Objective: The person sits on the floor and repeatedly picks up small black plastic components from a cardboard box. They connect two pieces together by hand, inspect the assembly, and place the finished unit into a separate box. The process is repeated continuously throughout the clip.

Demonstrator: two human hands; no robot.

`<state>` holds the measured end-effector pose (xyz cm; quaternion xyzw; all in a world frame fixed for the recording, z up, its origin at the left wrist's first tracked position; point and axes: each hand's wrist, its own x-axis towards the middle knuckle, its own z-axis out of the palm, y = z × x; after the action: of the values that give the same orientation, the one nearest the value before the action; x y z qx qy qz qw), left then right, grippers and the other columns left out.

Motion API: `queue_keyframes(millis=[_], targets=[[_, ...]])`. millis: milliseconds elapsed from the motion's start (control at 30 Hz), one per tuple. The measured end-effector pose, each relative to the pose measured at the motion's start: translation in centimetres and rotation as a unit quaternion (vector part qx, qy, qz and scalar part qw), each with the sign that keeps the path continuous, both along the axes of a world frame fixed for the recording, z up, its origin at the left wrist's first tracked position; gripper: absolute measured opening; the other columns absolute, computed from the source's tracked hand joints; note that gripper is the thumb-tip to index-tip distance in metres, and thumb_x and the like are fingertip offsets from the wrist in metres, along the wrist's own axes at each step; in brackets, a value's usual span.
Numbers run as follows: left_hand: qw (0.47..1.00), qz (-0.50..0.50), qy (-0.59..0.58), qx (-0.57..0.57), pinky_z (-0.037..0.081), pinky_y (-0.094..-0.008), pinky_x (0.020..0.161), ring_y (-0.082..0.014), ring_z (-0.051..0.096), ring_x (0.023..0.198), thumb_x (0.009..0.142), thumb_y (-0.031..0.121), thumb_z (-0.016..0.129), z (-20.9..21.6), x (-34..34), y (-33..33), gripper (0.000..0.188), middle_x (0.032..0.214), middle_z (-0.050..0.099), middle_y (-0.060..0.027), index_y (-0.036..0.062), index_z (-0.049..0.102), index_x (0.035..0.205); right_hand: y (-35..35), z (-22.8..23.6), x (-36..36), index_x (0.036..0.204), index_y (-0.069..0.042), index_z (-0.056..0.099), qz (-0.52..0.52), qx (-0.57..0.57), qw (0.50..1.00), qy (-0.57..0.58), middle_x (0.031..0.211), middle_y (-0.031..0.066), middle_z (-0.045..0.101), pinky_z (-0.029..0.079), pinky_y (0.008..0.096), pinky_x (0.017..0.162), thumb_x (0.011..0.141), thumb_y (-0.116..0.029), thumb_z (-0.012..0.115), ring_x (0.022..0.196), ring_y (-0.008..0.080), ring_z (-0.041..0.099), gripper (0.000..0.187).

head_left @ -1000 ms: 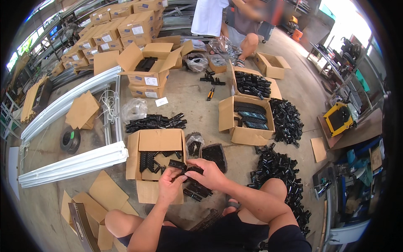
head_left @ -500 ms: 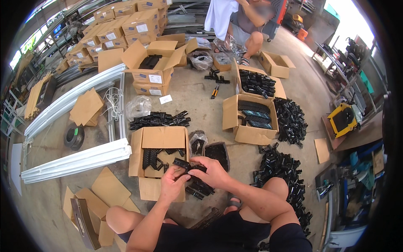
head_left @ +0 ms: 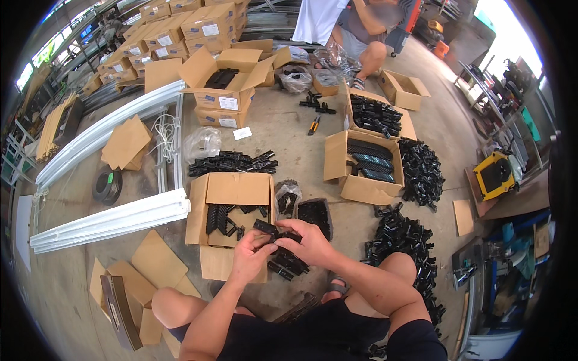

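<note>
Both hands come together just over the near edge of an open cardboard box (head_left: 238, 191). My left hand (head_left: 251, 256) is closed around one side of a black tubular fitting (head_left: 265, 227), thumb pressed along it. On the other side, my right hand (head_left: 308, 243) grips the same fitting with thumb and fingers, hiding much of it. Similar fittings stand in slanted rows (head_left: 217, 220) inside the box. Beneath my hands, more loose black fittings (head_left: 289, 265) lie on the floor.
A dark open container (head_left: 315, 218) and a plastic bag (head_left: 288, 198) stand beyond my hands. Heaps of black fittings (head_left: 400, 237) lie to the right, beside another filled box (head_left: 370, 191). White metal profiles (head_left: 114, 219) extend left. Another person (head_left: 373, 54) sits at the back.
The view has shifted slightly. My hands remain together on the fitting, whose exposed end sits a little farther right and is tilted differently.
</note>
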<state>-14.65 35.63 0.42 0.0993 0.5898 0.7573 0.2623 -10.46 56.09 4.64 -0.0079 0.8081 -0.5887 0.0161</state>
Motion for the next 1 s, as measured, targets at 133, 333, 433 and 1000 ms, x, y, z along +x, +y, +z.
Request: queue_keyframes(millis=[133, 333, 433, 1000], targets=[[1.0, 0.014, 0.004, 0.019, 0.054, -0.0265, 0.089, -0.0125, 0.068, 0.102, 0.095, -0.004, 0.069, -0.4, 0.3, 0.4, 0.033, 0.112, 0.074, -0.0104, -0.0022, 0.058, 0.127, -0.1, 0.0, -0.1, 0.131, 0.004, 0.062, -0.002, 0.008, 1.0, 0.001, 0.122, 0.022, 0.07, 0.055, 0.0384, 0.095, 0.093, -0.024, 0.076, 0.113, 0.0322, 0.07, 0.049], [0.999, 0.026, 0.0, 0.023, 0.054, -0.0263, 0.089, -0.0127, 0.068, 0.101, 0.096, -0.003, 0.069, -1.0, 0.5, 0.3, 0.028, 0.111, 0.073, -0.0098, -0.0019, 0.061, 0.123, -0.3, -0.1, -0.2, 0.13, 0.003, 0.063, 0.002, 0.022, 1.0, 0.008, 0.121, 0.0218, 0.07, 0.056, 0.0393, 0.094, 0.093, -0.023, 0.076, 0.11, 0.033, 0.071, 0.048], [1.0, 0.021, 0.007, 0.019, 0.055, -0.0265, 0.089, -0.0129, 0.068, 0.101, 0.096, -0.003, 0.069, -1.2, 0.4, 0.2, 0.026, 0.111, 0.073, -0.0098, -0.0019, 0.062, 0.121, -0.2, -0.2, -0.2, 0.131, 0.003, 0.063, 0.004, 0.018, 1.0, 0.011, 0.121, 0.0217, 0.07, 0.056, 0.0393, 0.094, 0.093, -0.023, 0.076, 0.11, 0.0327, 0.071, 0.048], [0.999, 0.026, 0.034, 0.017, 0.056, -0.0272, 0.088, -0.0128, 0.069, 0.098, 0.095, -0.003, 0.071, -1.1, 0.2, 0.4, 0.021, 0.109, 0.073, -0.0092, -0.0019, 0.064, 0.114, -0.1, -0.5, -0.1, 0.132, 0.003, 0.062, -0.002, 0.02, 1.0, 0.02, 0.121, 0.0205, 0.07, 0.056, 0.0391, 0.093, 0.092, -0.022, 0.077, 0.111, 0.0309, 0.07, 0.049]])
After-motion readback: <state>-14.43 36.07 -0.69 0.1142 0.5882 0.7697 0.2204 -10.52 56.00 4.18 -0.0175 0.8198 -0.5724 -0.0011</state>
